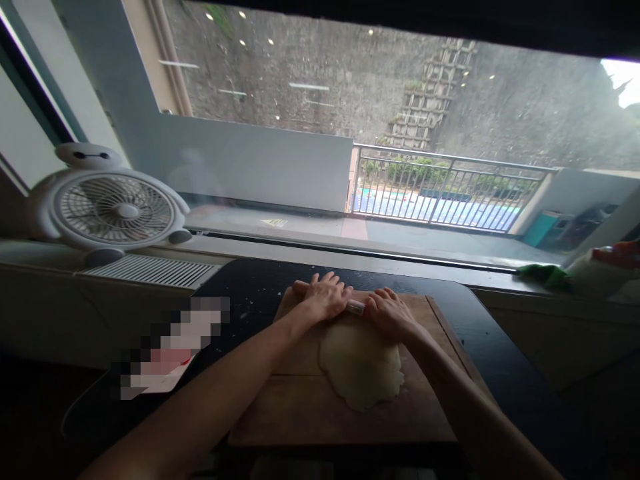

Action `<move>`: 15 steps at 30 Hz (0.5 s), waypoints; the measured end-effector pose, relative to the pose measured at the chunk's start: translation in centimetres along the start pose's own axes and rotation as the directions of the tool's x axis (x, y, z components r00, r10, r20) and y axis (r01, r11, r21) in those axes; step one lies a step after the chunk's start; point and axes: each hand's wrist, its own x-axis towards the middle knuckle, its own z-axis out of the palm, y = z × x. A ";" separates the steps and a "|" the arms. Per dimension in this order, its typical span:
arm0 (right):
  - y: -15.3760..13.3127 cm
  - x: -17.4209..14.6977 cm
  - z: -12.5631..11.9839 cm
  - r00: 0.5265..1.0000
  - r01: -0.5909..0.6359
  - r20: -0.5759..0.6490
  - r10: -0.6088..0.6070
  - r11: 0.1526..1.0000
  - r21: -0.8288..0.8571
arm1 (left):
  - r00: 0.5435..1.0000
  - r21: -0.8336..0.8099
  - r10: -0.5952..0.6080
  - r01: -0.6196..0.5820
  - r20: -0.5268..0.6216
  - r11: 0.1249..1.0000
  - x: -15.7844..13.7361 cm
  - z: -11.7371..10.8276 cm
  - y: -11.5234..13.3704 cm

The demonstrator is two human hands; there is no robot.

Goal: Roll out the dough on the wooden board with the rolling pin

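A rolling pin [355,307] lies crosswise at the far edge of a pale, flat sheet of dough [360,367]. My left hand [326,297] rests on top of the pin's left part, its fingers stretched out and spread past it. On the pin's right part lies my right hand [390,312], palm down with the fingers extended forward. Between the hands a short stretch of the pin shows; its left end sticks out beyond my left hand. The dough has an uneven, roughly round edge and sits on a wooden board [295,410].
Under the board is a dark table [500,333] with white specks. At its left lies a pale, partly red item [170,373], mostly blurred out. A white fan [115,207] stands left by the window. A green cloth [545,277] is on the sill at right.
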 end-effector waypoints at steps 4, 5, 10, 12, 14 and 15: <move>0.2 -2.7 0.9 0.993 0.070 -0.098 -0.063 0.995 0.067 | 0.991 -0.028 0.120 -0.122 -0.054 0.992 -1.5 0.6 0.4; 0.4 -2.6 0.9 0.994 0.063 -0.089 -0.056 0.995 0.073 | 0.991 -0.026 0.126 -0.127 -0.048 0.992 -1.2 0.6 0.5; 1.7 0.0 0.2 0.996 -0.085 0.025 0.084 0.996 0.032 | 0.991 0.000 0.081 -0.081 0.103 0.997 2.1 -0.2 2.1; 1.7 -0.3 0.2 0.994 -0.106 0.002 0.106 0.994 0.023 | 0.988 0.001 0.082 -0.083 0.129 0.997 2.3 -0.5 2.6; 1.4 -1.9 0.5 0.997 -0.063 -0.051 0.064 0.998 0.025 | 0.987 -0.004 0.121 -0.122 0.104 0.993 1.3 -0.7 2.7; 1.2 -3.0 0.8 0.996 -0.029 -0.085 0.032 0.999 0.033 | 0.983 -0.012 0.157 -0.157 0.094 0.988 0.6 -0.7 2.5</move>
